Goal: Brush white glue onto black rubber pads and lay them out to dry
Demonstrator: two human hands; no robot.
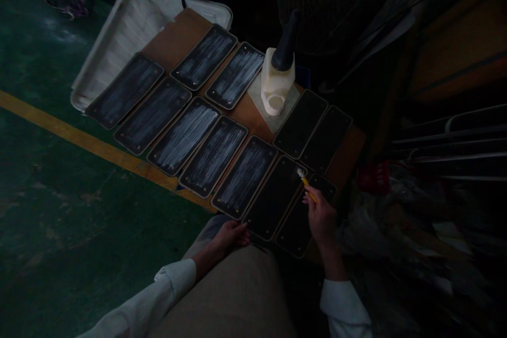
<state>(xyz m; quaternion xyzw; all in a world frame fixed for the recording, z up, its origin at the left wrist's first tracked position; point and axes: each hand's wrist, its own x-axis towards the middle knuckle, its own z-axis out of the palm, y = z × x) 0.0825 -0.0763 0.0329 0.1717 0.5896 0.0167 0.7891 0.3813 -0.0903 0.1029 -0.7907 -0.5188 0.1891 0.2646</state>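
Note:
My right hand (321,216) is closed around a small brush (308,186) with a yellow handle. Its whitish tip touches the upper right end of a dark rectangular plate (273,198), where a faint white smear shows. At that plate's near corner, my left hand (232,235) is closed with its fingertips on the edge. A second dark plate (303,222) lies alongside, partly under my right hand. To the left are several similar plates with white streaks, among them a streaked plate (244,177). Two unstreaked plates, one a bare dark plate (301,124), lie farther up.
A brown board (176,37) carries the plates. On it, a cream plastic container (279,76) with a dark upper part stands on a pale sheet (257,97). A whitish tray (103,58) is behind at left. At right are a red container (373,177) and crumpled plastic (368,222).

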